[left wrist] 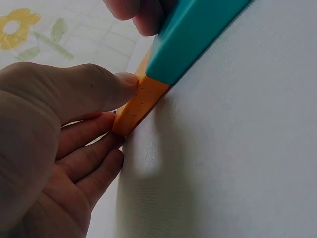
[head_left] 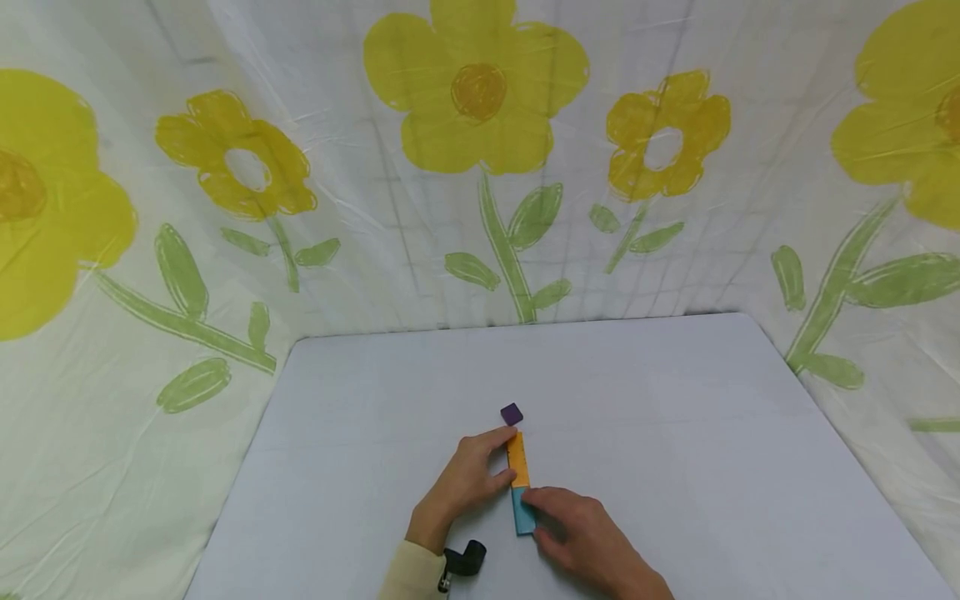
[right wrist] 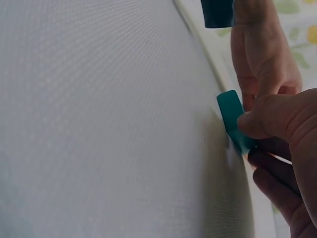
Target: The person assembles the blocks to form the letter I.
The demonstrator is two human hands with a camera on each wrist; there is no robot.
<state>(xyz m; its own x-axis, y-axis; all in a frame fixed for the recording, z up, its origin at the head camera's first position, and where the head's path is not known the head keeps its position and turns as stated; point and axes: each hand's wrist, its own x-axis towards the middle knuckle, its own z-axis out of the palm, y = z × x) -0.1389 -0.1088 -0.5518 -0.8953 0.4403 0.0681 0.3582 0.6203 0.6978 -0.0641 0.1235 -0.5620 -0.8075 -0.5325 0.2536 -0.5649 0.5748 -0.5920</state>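
Note:
An orange block [head_left: 518, 460] and a teal block [head_left: 524, 515] lie end to end in a line on the white table, the orange one farther from me. My left hand [head_left: 467, 477] grips the orange block, thumb on its left side near the seam and fingertips at its far end. The right hand [head_left: 588, 535] holds the teal block, index finger near the seam and thumb by the near end. In the left wrist view the ends of the orange block [left wrist: 141, 104] and teal block [left wrist: 190, 42] meet. Fingers partly hide the teal block [right wrist: 229, 111] in the right wrist view.
A small dark purple block [head_left: 512, 414] sits just past the orange block's far end. The white table [head_left: 637, 400] extends to both sides. Behind it hangs a white curtain [head_left: 360, 250] with yellow flowers. A black device [head_left: 468, 560] is worn on the left wrist.

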